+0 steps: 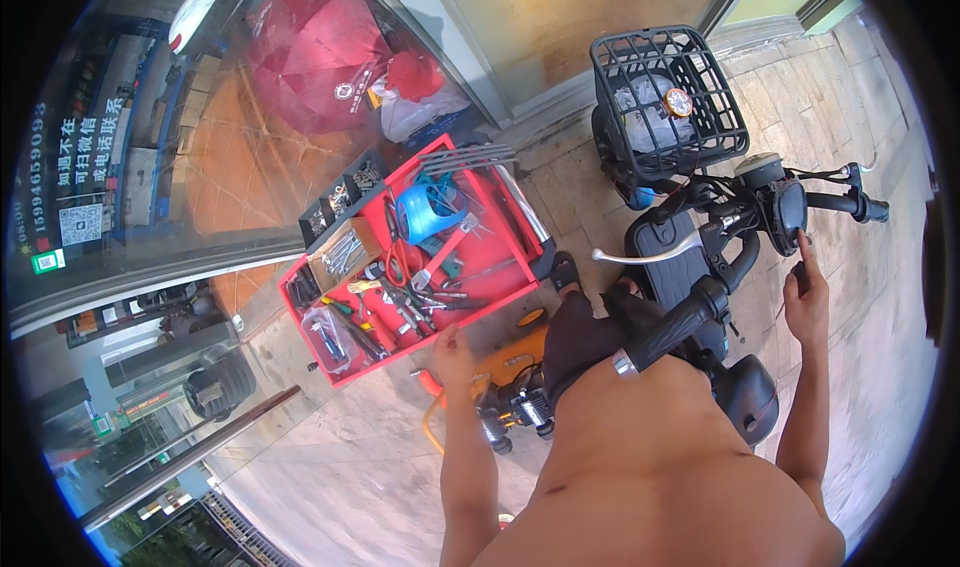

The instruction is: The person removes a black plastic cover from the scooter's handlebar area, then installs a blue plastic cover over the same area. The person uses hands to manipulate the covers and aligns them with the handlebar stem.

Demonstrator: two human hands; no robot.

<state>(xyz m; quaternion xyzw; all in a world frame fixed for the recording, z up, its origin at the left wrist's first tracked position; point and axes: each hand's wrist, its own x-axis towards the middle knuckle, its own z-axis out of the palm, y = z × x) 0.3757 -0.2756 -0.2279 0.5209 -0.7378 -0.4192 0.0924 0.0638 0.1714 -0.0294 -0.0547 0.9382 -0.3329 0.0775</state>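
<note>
Scooter (742, 267), just one, stands to the right in my view, with one black basket (740, 132), two black grips (668, 329) and one silver lever (655, 258) near the closer grip. My right hand (806, 287) is clamped on one small dark object (801, 276), its index finger extended to the front housing (788, 212). My left hand (453, 352) is curled beside one red tool tray (490, 262); whether it holds anything, I cannot tell.

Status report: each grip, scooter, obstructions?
Left-hand grip beside red tool tray; hold unclear. Right-hand grip, index fingertip at scooter's black console. Handlebar between them.
</note>
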